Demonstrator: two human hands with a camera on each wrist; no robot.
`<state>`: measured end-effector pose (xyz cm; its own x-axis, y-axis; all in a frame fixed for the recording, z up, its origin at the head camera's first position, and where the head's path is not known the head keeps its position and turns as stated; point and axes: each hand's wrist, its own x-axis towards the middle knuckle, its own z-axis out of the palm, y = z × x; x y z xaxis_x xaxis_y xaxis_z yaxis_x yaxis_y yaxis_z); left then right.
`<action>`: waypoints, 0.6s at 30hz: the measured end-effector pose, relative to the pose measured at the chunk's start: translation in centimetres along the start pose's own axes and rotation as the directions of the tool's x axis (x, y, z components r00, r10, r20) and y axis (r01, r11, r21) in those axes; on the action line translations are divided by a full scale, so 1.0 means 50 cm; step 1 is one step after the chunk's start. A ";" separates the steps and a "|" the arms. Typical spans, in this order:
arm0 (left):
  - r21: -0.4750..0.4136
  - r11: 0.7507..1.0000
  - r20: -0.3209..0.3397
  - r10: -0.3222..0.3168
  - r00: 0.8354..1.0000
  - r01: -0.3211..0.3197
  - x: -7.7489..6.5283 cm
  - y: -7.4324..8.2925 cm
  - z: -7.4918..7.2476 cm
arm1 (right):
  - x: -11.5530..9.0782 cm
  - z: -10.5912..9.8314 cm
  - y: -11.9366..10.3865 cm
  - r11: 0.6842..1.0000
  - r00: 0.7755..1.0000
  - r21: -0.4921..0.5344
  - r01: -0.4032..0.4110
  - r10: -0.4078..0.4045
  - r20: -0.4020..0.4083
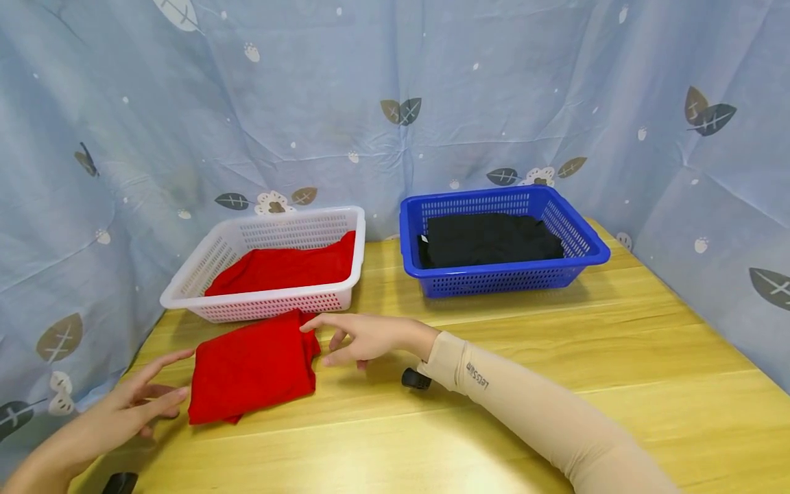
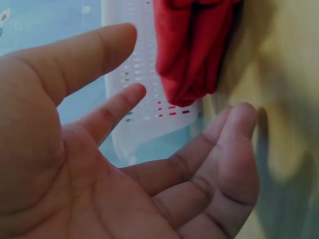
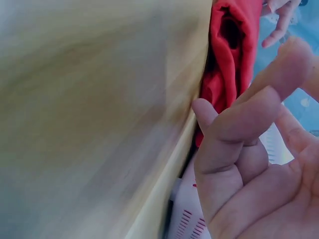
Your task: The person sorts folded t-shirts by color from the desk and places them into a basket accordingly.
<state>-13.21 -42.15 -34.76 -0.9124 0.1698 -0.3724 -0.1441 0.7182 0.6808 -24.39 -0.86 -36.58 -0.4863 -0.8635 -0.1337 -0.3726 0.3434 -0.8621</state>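
A folded red cloth (image 1: pixel 253 370) lies on the table in front of the white basket, its layered folds showing in both wrist views. My left hand (image 1: pixel 117 412) is beside the cloth's left edge, fingers spread and nothing held; in the left wrist view a gap shows between the fingers and the red cloth (image 2: pixel 192 50). At the right edge is my right hand (image 1: pixel 364 336), its index finger stretched toward the top right corner and the other fingers loosely bent. Whether that index fingertip touches the cloth, I cannot tell. Nothing is held in the right hand.
Behind the folded cloth stands a white basket (image 1: pixel 259 300) with more red cloth (image 1: pixel 284 267) inside. A blue basket (image 1: pixel 500 278) to the right holds black cloth (image 1: pixel 494 237). A patterned blue curtain (image 1: pixel 345 89) hangs behind and around the wooden table (image 1: pixel 395 439).
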 end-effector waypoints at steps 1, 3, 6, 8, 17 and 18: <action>-0.011 1.000 0.009 -0.008 1.000 0.008 0.002 -0.001 0.000 | 0.005 0.000 -0.001 1.000 1.000 0.019 -0.002 0.002 0.005; -0.041 0.999 0.027 -0.024 0.999 0.025 0.007 -0.004 -0.002 | 0.014 0.001 -0.003 0.999 1.000 0.052 -0.006 0.005 0.019; -0.088 0.996 0.066 -0.030 0.997 0.035 0.016 -0.009 -0.006 | 0.026 0.004 -0.007 0.996 0.999 0.093 -0.016 0.013 0.039; -0.134 0.990 0.100 -0.031 0.995 0.044 0.022 -0.014 -0.009 | 0.034 0.006 -0.011 0.992 0.999 0.121 -0.024 0.019 0.042; -0.267 0.961 0.172 -0.027 0.985 0.073 0.044 -0.013 0.000 | 0.063 0.016 -0.013 0.971 0.997 0.227 -0.081 0.080 0.014; -0.274 0.959 0.174 -0.023 0.984 0.071 0.046 -0.010 0.002 | 0.066 0.018 -0.013 0.970 0.997 0.229 -0.082 0.081 0.013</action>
<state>-15.18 -42.06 -36.03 -0.8281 0.2683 -0.4922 -0.3081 0.5157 0.7995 -25.04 -4.24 -36.88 -0.5045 -0.8376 -0.2096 -0.1409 0.3194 -0.9371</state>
